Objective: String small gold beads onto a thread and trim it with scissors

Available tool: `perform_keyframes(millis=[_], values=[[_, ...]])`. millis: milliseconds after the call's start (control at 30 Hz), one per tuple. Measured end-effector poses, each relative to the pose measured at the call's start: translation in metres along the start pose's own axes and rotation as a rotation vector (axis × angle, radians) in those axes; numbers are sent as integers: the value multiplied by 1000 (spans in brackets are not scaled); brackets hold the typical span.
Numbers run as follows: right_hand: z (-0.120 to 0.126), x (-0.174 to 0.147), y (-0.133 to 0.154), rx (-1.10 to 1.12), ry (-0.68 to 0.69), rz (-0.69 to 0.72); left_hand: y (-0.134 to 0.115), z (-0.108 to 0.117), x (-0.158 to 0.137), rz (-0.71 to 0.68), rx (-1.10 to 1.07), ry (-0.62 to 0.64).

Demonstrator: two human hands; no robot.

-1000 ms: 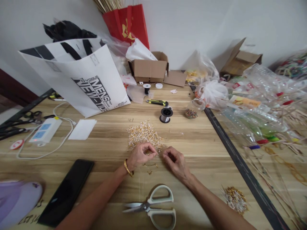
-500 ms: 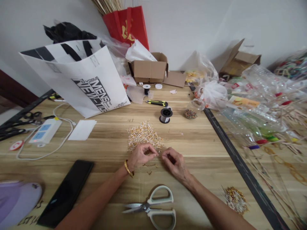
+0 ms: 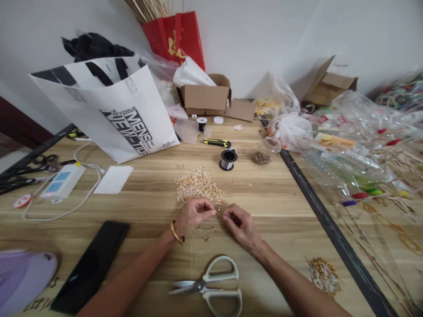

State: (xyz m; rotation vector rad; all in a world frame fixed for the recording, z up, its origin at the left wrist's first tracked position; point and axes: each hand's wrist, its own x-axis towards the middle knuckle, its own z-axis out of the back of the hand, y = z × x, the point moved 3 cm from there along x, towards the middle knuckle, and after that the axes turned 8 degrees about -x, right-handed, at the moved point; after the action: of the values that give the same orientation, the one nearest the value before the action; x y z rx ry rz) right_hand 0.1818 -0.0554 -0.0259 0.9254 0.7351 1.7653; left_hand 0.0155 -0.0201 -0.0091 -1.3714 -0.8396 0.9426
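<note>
My left hand point(image 3: 197, 214), with a gold bangle point(image 3: 177, 233) at the wrist, is closed in a pinch at the near edge of a pile of small gold and silver beaded pieces point(image 3: 198, 187). What its fingertips hold is too small to name. Just to the right, my right hand point(image 3: 240, 221) also pinches, thumb against forefinger, its contents too tiny to make out. A narrow gap separates the fingertips. Below the left hand lie a short gold chain point(image 3: 206, 228) and a small gold bit point(image 3: 205, 238). Open scissors point(image 3: 208, 286) with pale handles rest nearer me.
A wire spool point(image 3: 228, 159), a yellow-black utility knife point(image 3: 216, 143) and a jar of beads point(image 3: 263, 155) stand beyond the pile. A phone point(image 3: 92, 266) and power strip point(image 3: 62, 181) lie left. A second pile point(image 3: 322, 276) and plastic bottles point(image 3: 360, 167) are right.
Hardly anything differs. Both hands keep their pinches near the pile, with only a very slight shift of the left fingertips and of the camera view.
</note>
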Motion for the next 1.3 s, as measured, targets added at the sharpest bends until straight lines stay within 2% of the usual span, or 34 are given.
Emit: perform_keyframes(millis=[567, 1300], values=[[0, 0, 1, 0, -11, 20, 5, 0, 1, 12, -9, 12], [0, -5, 6, -46, -28, 140, 8, -10, -1, -67, 72, -16]])
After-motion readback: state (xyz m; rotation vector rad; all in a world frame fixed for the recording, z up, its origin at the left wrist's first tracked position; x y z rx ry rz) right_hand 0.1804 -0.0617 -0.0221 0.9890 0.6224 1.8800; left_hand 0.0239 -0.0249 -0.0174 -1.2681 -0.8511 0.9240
